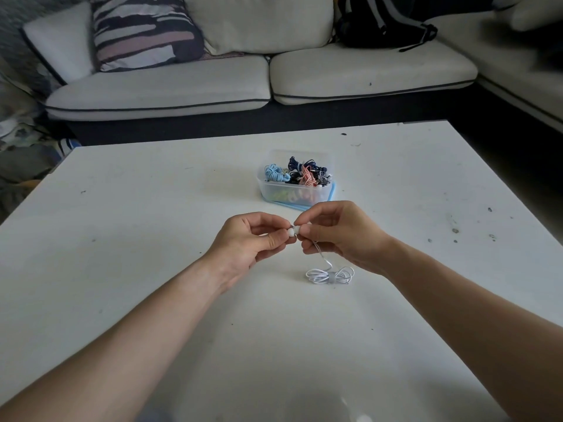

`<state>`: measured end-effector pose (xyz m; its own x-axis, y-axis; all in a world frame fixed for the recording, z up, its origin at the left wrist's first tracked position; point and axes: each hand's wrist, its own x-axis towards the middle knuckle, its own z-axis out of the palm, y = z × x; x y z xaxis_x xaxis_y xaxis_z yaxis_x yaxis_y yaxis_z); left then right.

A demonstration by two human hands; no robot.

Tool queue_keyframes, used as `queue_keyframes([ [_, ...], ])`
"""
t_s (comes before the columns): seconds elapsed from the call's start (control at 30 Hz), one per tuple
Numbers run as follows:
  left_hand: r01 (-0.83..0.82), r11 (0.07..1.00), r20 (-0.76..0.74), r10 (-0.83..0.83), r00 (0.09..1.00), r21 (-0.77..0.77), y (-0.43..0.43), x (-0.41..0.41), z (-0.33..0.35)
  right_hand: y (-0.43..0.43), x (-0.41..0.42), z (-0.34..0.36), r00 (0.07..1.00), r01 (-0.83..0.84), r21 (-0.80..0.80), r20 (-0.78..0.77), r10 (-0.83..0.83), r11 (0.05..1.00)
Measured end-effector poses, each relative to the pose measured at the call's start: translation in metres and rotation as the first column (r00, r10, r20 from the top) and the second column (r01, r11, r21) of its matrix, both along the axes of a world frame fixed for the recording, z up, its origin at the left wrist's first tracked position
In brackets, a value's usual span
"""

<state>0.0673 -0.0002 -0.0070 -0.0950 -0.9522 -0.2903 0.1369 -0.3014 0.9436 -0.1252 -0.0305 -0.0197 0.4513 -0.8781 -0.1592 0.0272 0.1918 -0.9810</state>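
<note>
Both the left hand [249,239] and right hand [338,236] hold their fingers clamped on the hard white end piece [292,231] of a thin cord [330,275], whose tied coil lies mid-counter [152,223]. Light, limp and slippery, the cord likely handles best when pinched at that tip.

The wide white table [152,239] across the middle of the frame is smooth and matt, flecked with dark specks and scuffs. At centre, the thin white cord [329,275] has a slick, rubbery coat, and the small white cap [291,232] just above it looks like hard, smooth plastic. Behind them, the clear rectangular tub [268,190] is cloudy plastic, and the coloured cords [304,173] inside look braided. Along the top, the pale sofa [182,83] is matt cloth.
</note>
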Motion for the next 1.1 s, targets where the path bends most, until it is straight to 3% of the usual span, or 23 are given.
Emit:
queue_keyframes([
  [0.57, -0.064, 0.998, -0.099, 0.066, 0.993, 0.024, 0.0002, -0.0057, -0.0059, 0.0004, 0.0017, -0.0031, 0.999, 0.034, 0.008, 0.023, -0.034, 0.999],
  [0.73, -0.038, 0.999, -0.088, 0.040, 0.995, 0.030, -0.0007, -0.0044, -0.0054, -0.0008, -0.0011, 0.0007, 0.999, -0.016, 0.031, 0.030, 0.016, 0.999],
  [1.1, -0.035, 0.999, -0.061, 0.033, 0.998, -0.021, -0.0055, 0.0023, -0.0053, 0.0001, 0.0025, 0.0010, 0.998, 0.044, 0.024, 0.042, -0.045, 0.999],
])
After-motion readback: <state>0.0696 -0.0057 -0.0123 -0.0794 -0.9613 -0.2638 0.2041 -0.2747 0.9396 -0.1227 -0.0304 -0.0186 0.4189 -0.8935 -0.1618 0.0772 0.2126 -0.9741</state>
